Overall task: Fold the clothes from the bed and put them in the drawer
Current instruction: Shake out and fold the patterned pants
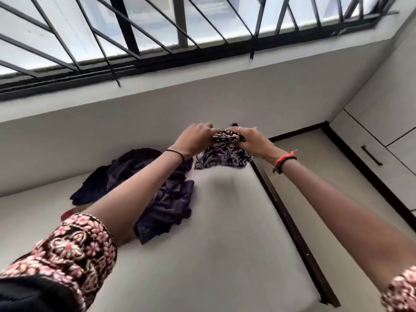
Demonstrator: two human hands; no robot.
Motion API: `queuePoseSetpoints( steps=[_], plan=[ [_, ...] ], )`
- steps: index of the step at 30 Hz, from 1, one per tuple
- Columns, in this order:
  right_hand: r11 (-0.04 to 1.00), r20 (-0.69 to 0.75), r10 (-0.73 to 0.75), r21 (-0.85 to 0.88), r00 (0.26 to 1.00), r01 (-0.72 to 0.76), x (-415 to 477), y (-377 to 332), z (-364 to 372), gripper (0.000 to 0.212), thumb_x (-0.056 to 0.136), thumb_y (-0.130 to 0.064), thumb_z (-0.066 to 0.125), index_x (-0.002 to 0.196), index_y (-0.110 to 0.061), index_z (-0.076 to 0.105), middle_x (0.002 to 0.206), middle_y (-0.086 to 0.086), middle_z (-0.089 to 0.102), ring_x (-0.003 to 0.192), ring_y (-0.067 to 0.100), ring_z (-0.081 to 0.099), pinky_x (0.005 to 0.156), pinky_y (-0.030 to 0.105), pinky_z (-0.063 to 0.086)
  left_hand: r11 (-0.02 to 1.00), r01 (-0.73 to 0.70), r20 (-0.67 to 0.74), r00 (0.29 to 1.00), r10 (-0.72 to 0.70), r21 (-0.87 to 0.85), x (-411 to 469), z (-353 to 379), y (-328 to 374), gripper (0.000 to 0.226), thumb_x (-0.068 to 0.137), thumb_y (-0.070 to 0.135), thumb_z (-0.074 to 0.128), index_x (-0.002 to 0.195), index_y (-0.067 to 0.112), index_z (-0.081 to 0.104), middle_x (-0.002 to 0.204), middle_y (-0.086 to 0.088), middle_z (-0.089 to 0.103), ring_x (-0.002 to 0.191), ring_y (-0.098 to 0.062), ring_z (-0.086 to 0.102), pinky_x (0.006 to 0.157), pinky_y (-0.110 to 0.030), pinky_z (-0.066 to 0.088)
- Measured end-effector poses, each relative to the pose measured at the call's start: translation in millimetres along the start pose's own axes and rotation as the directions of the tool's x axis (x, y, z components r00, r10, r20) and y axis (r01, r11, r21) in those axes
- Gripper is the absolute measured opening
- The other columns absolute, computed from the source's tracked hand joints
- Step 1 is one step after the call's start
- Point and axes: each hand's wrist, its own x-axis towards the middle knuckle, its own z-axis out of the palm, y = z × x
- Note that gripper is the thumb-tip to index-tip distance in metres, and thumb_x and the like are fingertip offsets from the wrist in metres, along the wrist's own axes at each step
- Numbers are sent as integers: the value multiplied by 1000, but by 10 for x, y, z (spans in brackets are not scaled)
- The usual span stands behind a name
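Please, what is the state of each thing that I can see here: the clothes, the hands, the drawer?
patterned garment: bunched, unfolded, held at its top.
left hand: grips the patterned garment.
right hand: grips the patterned garment.
dark clothes: crumpled, unfolded, lying on the bed.
drawer: closed.

Both arms wear sleeves ending around the elbow. The left sleeve [74,251] is dark brown cloth thickly embroidered with pink and cream flowers and scrolls, with a narrow edging at its hem. The right sleeve [400,291], seen only at the frame's corner, carries the same pattern. A thin black band [176,153] circles the left wrist. The right wrist bears a dark beaded bracelet [284,163] and an orange-red thread [290,154] with a loose end. A pale ring [240,129] sits on one finger of the right hand [254,140].
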Motion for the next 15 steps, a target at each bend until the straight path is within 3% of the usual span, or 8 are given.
queuePoseSetpoints(
  steps=[3,5,8,10,12,15],
  plan=[
    [997,15,-37,-63,999,38,-221,355,594,48,84,-7,65,131,-15,56,117,13,67,106,27,63,91,31,48,997,-60,-133,989,65,44,-269,811,18,37,85,13,55,121,12,63,95,-16,64,84,-35,65,67,-41,50],
    [994,77,-29,-100,997,37,-525,481,1026,55,82,2,59,134,-15,53,117,16,66,104,31,63,92,36,48,990,-80,-124,988,95,120,-593,1323,79,46,77,12,44,117,14,66,90,-10,65,74,-30,66,56,-32,50],
    [988,109,-37,-144,993,52,-1094,882,1998,60,77,14,49,131,-11,55,123,13,64,109,28,62,100,43,45,995,-92,27,996,91,44,-1136,2465,210,61,73,10,32,128,14,59,96,-9,65,77,-28,66,55,-30,51],
    [971,163,-62,-217,985,97,-1573,1086,2599,61,73,10,42,128,-11,56,123,9,64,111,23,63,97,49,48,996,-83,146,985,88,-37,-1579,3114,361,65,70,8,31,130,14,54,97,-9,65,72,-27,65,51,-28,52],
    [954,259,-30,-280,965,105,-2042,1231,3084,64,70,2,34,129,-16,52,119,3,67,108,16,64,96,42,50,985,-75,245,963,112,-152,-2007,3618,552,64,70,7,31,132,17,45,100,-8,66,72,-26,66,50,-27,53],
    [957,403,89,-287,911,34,-2707,1259,3545,72,65,2,31,132,-21,41,120,-4,66,111,11,62,110,32,23,961,-40,334,933,134,-274,-2529,4048,869,64,70,8,32,130,19,51,105,-3,68,79,-20,69,55,-23,53]
  ],
)
